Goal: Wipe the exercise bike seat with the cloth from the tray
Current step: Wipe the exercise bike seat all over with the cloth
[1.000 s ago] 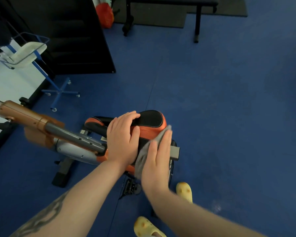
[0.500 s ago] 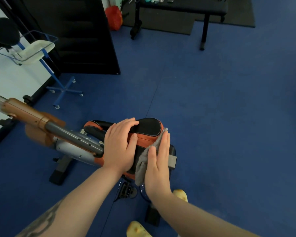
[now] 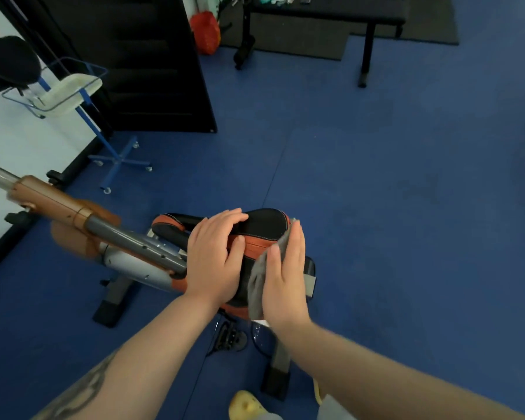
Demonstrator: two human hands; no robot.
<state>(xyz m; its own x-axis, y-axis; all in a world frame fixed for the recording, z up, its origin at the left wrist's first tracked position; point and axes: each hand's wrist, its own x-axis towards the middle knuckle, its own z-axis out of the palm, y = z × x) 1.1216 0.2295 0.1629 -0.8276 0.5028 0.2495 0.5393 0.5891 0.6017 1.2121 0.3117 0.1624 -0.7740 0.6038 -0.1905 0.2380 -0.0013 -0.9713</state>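
Observation:
The black and orange exercise bike seat [image 3: 262,226] sits low in the middle of the view. My left hand [image 3: 215,259] lies flat on its top and left side, fingers spread over the black pad. A grey cloth [image 3: 259,278] is pressed against the seat's right flank under my right hand [image 3: 285,277], whose fingers are straight and point away from me. Most of the cloth is hidden beneath that palm. The white tray [image 3: 70,92] rests in a blue wire stand at the upper left.
The bike's grey and brown post [image 3: 103,228] runs left from the seat, with its floor feet [image 3: 111,307] below. A black cabinet [image 3: 140,62] and a black bench [image 3: 331,19] stand at the back. Blue floor mat lies to the right. A yellow shoe [image 3: 246,404] shows below.
My right hand with the cloth has slid slightly forward along the seat's right side. The head camera has tilted up a little, so the seat sits lower in view. The left hand stays put.

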